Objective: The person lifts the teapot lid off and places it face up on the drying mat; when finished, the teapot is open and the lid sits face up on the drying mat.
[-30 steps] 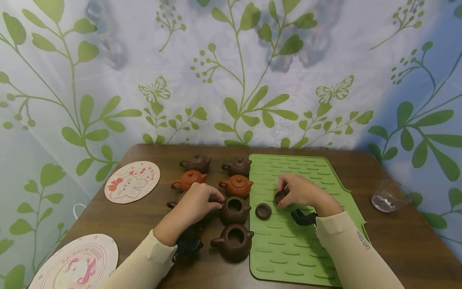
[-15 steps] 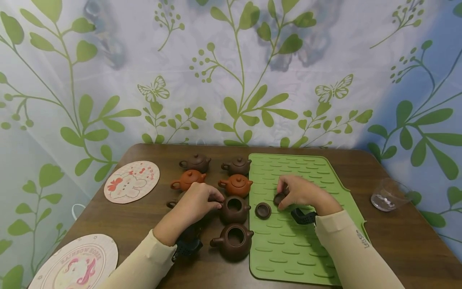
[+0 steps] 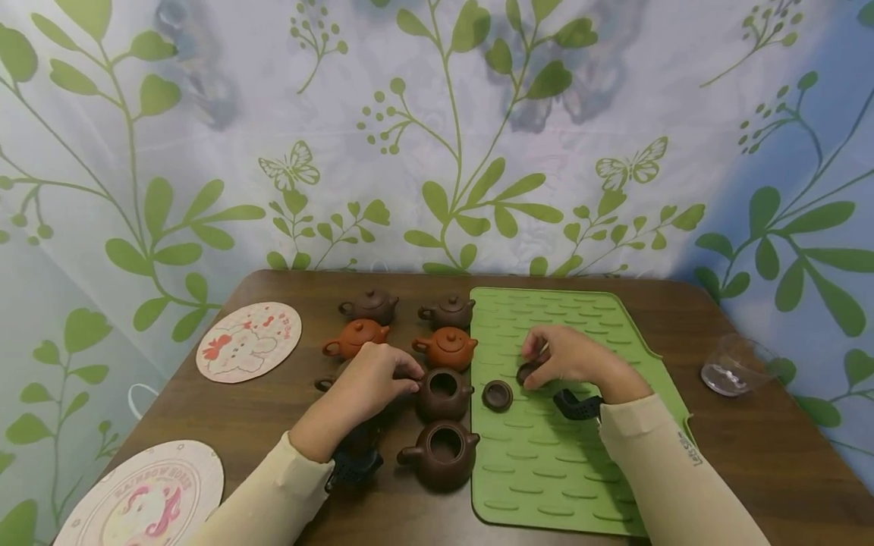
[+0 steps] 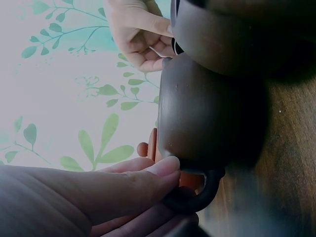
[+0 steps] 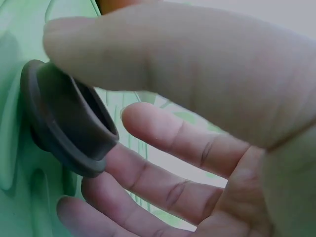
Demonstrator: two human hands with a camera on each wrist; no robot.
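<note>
My left hand (image 3: 372, 383) pinches the handle (image 4: 210, 190) of a dark brown teapot (image 3: 444, 413) between thumb and fingers. That teapot stands lidless on the table beside the mat. In front of it is another lidless brown teapot (image 3: 447, 470). Over the green mat, my right hand (image 3: 573, 360) holds a brown teapot lid (image 5: 69, 128) with thumb and fingertips. The lid's hollow inner side faces up, and its knob is toward the mat. A second brown lid (image 3: 497, 396) lies hollow side up just left of the right hand.
Behind stand two orange teapots (image 3: 449, 349) and two brown lidded teapots (image 3: 447, 312). More teapots are partly hidden under the left arm. The green mat (image 3: 532, 485) covers the right middle. A clear cup (image 3: 730, 375) stands far right; two round printed mats (image 3: 249, 341) lie left.
Both hands stay in nearly the same places. The right hand and its lid have shifted very slightly left; the head view has moved a little.
</note>
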